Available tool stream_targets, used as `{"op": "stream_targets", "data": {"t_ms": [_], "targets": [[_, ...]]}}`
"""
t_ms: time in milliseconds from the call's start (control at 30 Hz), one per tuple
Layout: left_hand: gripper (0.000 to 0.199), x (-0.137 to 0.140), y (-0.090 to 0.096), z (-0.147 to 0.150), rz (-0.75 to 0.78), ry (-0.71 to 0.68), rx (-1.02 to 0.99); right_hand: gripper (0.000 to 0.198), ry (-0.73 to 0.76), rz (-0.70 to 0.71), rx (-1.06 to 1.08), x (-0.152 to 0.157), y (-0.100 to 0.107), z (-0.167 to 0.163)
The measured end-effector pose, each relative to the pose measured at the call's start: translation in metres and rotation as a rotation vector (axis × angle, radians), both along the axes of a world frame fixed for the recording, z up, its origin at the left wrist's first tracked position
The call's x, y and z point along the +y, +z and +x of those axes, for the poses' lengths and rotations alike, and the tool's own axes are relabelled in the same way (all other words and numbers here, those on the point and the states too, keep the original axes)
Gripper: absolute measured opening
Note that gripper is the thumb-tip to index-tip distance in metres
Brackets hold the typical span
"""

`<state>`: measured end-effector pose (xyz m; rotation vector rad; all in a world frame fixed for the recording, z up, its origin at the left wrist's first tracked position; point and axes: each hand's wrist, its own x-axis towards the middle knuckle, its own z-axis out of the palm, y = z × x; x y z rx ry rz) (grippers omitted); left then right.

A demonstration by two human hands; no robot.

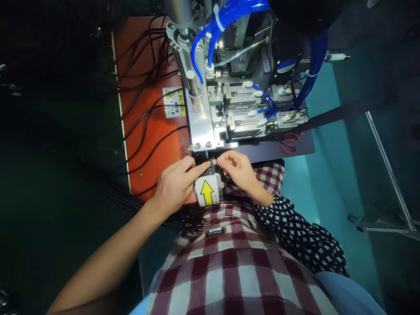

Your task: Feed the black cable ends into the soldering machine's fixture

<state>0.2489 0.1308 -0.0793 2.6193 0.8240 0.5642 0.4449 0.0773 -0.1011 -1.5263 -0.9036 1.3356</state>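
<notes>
My left hand (175, 181) lies over the front edge of the machine, its index finger stretched out to a small shiny part (214, 162) at the work spot. Its other fingers are bent and partly hidden. On the opposite side, my right hand (239, 169) pinches something tiny between thumb and fingertips, with a speck of red showing; its kind is too small to make out. Both sets of fingertips nearly meet there. Just below them is a white plate with a yellow arrow (207, 192). Behind stands the metal machine head (200, 127).
Pneumatic cylinders (243, 124) with blue hoses (226, 19) rise beyond my hands. Black cables (144, 118) cross the orange base plate (134, 57) on the left. Red-handled scissors (289, 143) lie at the right. A checked apron (229, 262) covers my lap.
</notes>
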Motion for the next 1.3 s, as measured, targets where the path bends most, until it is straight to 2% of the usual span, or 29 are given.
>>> {"op": "stream_targets", "data": {"t_ms": [500, 833, 1067, 1300], "targets": [[0.032, -0.001, 0.000, -0.001, 0.017, 0.001, 0.006, 0.024, 0.001, -0.006, -0.012, -0.001, 0.005, 0.000], [0.030, 0.000, 0.002, 0.001, 0.101, -0.008, 0.036, 0.024, 0.015, -0.007, -0.056, -0.001, 0.004, -0.001], [0.030, -0.001, 0.005, 0.002, 0.139, -0.007, 0.069, 0.020, 0.009, 0.022, -0.207, -0.004, 0.006, -0.003], [0.030, -0.002, 0.005, 0.002, 0.174, -0.019, 0.113, 0.021, 0.022, 0.035, -0.359, -0.003, 0.016, -0.006]]}}
